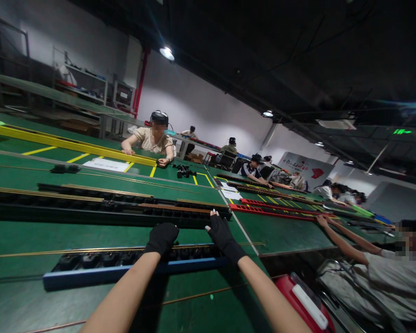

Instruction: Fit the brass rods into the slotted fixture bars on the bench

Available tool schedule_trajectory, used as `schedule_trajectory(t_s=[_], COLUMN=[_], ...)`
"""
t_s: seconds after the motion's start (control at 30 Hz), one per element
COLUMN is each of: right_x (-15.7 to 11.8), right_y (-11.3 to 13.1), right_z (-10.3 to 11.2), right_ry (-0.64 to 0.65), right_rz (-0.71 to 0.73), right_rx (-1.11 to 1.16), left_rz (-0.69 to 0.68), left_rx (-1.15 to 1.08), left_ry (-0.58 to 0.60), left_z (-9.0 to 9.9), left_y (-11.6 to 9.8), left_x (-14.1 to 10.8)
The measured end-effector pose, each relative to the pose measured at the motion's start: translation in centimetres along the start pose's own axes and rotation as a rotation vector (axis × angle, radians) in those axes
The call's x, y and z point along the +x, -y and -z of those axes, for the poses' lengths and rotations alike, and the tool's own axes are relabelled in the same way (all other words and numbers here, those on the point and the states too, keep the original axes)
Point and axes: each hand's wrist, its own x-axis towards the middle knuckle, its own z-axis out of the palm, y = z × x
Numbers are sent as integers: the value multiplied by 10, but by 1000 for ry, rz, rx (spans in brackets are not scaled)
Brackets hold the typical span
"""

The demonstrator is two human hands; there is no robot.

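My left hand [162, 237], in a black fingerless glove, hovers over or rests at the blue channel rail [90, 276]; I cannot tell which. Its fingers are curled, and whatever they hold is hidden. My right hand [222, 233], gloved the same way, reaches past the rail's right part with its fingers stretched toward the long black rail [72, 215]. Black blocks sit in a row inside the blue rail. Thin brass-coloured rods [48, 252] run along its top and stick out to the left. Copper-coloured rods [173, 208] lie along the black rail.
Across the green table [190, 305], a co-worker [156, 138] handles a yellow rail [79, 147]. To the right another person's arms [346, 236] reach to red rails [273, 210]. Small black parts [185, 172] and paper sheets [106, 164] lie farther back. A red chair [303, 300] stands close at right.
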Motion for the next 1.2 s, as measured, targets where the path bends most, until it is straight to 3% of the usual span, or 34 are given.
schedule_trajectory(t_s=[0.07, 0.23, 0.47, 0.57, 0.67, 0.83, 0.93, 1.2], right_x=[-10, -22, -10, -6, -13, -37, -42, -30], right_y=[4, 11, -3, -19, -31, -29, -26, -44], right_z=[-13, -33, -22, -13, -14, -36, -45, -38], right_ry=[12, 6, 65, -30, -125, 16, 28, 58], right_rz=[-45, 8, 72, 63, -71, -148, -162, 2], right_rx=[5, -11, -18, -15, -20, -33, -42, 7], left_rz=[0, 4, 21, 27, 32, 105, 129, -19], left_rx=[17, 44, 34, 22, 5, 2, -7, 5], left_ry=[-4, 10, 11, 13, 2, -24, -13, -27], left_z=[-1, -2, -3, -5, -9, -16, -18, -14], left_y=[0, -1, 1, 4, 6, 6, 6, 6], left_x=[0, 1, 2, 0, -2, -2, -1, 1])
